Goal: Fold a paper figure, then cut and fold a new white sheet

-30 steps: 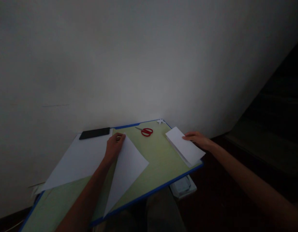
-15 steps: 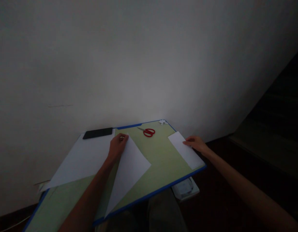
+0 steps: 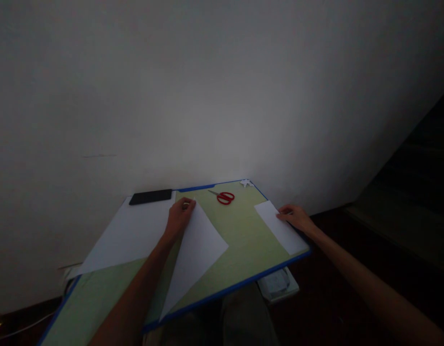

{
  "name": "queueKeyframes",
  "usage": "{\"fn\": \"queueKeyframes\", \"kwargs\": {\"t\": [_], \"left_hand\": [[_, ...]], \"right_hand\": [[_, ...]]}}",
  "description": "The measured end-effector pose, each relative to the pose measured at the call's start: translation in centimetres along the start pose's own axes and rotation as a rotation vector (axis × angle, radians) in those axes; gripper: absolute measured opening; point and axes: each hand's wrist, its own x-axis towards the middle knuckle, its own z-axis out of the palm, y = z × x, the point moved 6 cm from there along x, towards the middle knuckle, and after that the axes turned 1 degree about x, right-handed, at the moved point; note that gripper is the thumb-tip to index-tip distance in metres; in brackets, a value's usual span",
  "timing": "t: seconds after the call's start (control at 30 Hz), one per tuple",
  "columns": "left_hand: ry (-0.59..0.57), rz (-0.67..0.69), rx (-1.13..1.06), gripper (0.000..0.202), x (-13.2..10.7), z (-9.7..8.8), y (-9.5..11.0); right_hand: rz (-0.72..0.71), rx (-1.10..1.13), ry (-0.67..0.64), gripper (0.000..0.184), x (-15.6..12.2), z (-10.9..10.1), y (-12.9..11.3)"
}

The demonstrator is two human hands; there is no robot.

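Note:
My left hand (image 3: 181, 214) pinches the top corner of a white triangular sheet of paper (image 3: 200, 250), which looks folded and lies near the middle of the table. On the right, my right hand (image 3: 296, 217) has its fingers closed at the outer edge of a white paper strip (image 3: 277, 226) by the table's right edge. Red-handled scissors (image 3: 225, 197) lie between the two papers, farther back, with the blades pointing left. Neither hand touches them.
The pale green table (image 3: 240, 254) has a blue rim and stands against a grey wall (image 3: 222, 96). Back left, a dark flat slab (image 3: 150, 197) rests on a large white sheet (image 3: 124, 235). White paper scraps (image 3: 247, 183) lie at the back right corner. Below the table sits a white box (image 3: 279, 284).
The whole view has shifted slightly, so everything appears a little farther right. The right hand sits slightly lower on the strip's edge; both hands keep their hold.

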Motion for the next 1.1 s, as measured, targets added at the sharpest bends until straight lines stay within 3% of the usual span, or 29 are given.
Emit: {"fn": "queueKeyframes", "kwargs": {"t": [0.13, 0.23, 0.3, 0.43, 0.57, 0.67, 0.77, 0.87, 0.97, 1.1], "left_hand": [[-0.011, -0.002, -0.065, 0.040, 0.1, 0.3, -0.2], [-0.033, 0.010, -0.153, 0.043, 0.2, 0.6, 0.0], [-0.046, 0.017, -0.199, 0.045, 0.1, 0.7, 0.2], [0.000, 0.013, -0.244, 0.046, -0.1, 0.1, 0.5], [0.110, 0.015, -0.279, 0.048, 0.0, -1.3, 0.5], [0.209, -0.005, -0.298, 0.055, 0.1, -2.6, 0.1], [0.077, -0.082, -0.342, 0.053, 0.1, -2.5, 0.0], [-0.055, -0.144, -0.370, 0.045, -0.1, -2.0, 0.4], [-0.054, -0.167, -0.386, 0.041, -0.4, -2.2, 0.5], [-0.038, -0.188, -0.412, 0.040, -0.7, -2.7, -1.0]], "right_hand": [[-0.014, -0.044, 0.098, 0.032, -0.1, -0.5, -1.4], [-0.119, 0.039, 0.152, 0.033, -0.6, 0.3, -5.9], [-0.246, 0.207, 0.007, 0.030, -1.2, 2.6, -10.5], [-0.439, 0.412, -0.395, 0.038, -2.7, 9.3, -19.5], [-0.440, 0.607, -0.634, 0.040, -2.3, 14.9, -23.9], [-0.391, 0.776, -0.527, 0.038, -0.5, 16.4, -24.6], [-0.304, 0.911, -0.379, 0.040, 0.9, 16.5, -23.9], [-0.278, 0.940, -0.372, 0.041, 1.0, 16.6, -23.3], [-0.331, 0.871, -0.346, 0.044, 1.1, 16.4, -22.6], [-0.412, 0.561, -0.086, 0.049, 2.4, 15.1, -20.8]]}}
